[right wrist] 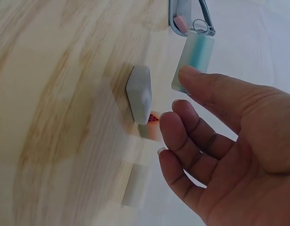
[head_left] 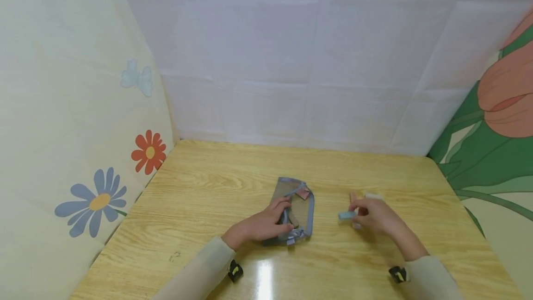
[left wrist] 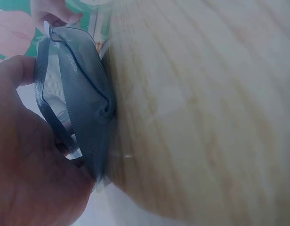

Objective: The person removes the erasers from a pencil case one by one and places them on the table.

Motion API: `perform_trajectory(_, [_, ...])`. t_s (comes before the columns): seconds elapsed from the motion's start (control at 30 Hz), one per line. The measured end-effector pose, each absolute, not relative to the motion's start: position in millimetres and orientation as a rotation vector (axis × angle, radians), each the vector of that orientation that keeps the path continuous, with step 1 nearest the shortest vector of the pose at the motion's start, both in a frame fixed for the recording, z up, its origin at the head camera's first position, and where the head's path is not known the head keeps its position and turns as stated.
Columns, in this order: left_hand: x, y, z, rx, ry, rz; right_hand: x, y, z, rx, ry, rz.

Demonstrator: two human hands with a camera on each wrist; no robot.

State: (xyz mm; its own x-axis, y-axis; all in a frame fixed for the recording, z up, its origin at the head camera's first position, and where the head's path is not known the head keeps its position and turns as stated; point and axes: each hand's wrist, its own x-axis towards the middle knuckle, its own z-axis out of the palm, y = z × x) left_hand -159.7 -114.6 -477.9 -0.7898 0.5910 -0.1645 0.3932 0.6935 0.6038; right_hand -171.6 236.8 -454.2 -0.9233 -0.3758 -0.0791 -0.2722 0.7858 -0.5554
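A grey mesh pouch [head_left: 310, 214] with blue-grey edging lies on the table, its mouth held apart. My left hand [head_left: 264, 221] grips its near-left edge, and the thumb and fingers spread the opening in the left wrist view. Inside the pouch is a small pink piece [head_left: 303, 192]. To the right, my right hand [head_left: 376, 216] pinches a pale blue translucent eraser [right wrist: 197, 56] between thumb and forefinger, above the table; the other fingers are loosely bent. Below that hand lie a white slant-ended eraser [right wrist: 139, 94] and an orange-green piece with dark dots [right wrist: 152, 125].
A whitish rectangular block [right wrist: 134, 186] lies farther along the wooden table [head_left: 216, 175]. A white cloth [head_left: 250, 59] hangs behind the table, and flower-printed sheets flank it on both sides.
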Motion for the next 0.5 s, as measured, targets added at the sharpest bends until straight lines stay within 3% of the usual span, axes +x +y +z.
perform_trajectory(0.5, [-159.5, -115.0, -477.4, 0.762, 2.543, 0.810, -173.2, 252.8, -447.2, -0.518, 2.840, -0.821])
